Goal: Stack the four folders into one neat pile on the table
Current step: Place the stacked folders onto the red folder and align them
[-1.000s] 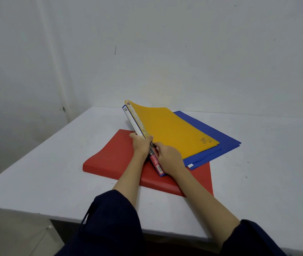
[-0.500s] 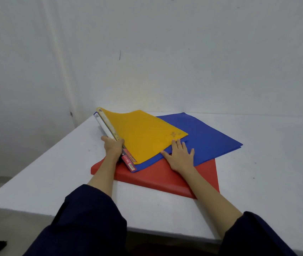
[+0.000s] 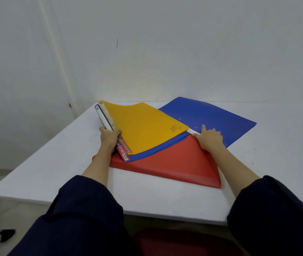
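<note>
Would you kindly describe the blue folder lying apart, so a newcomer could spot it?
Start at the white table. At its far right, beyond the red folder, lies the blue folder under the right hand. Unlike the yellow folder, it lies flat and uncovered.

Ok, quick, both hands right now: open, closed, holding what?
Left hand: closed on the spines of the yellow folder and the blue folder beneath it.
Right hand: open, flat on the far blue folder, gripping nothing.

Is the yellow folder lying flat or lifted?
Lifted on its spine side. The left hand grips the spine off the table, so the yellow folder slopes down toward the right hand.
</note>
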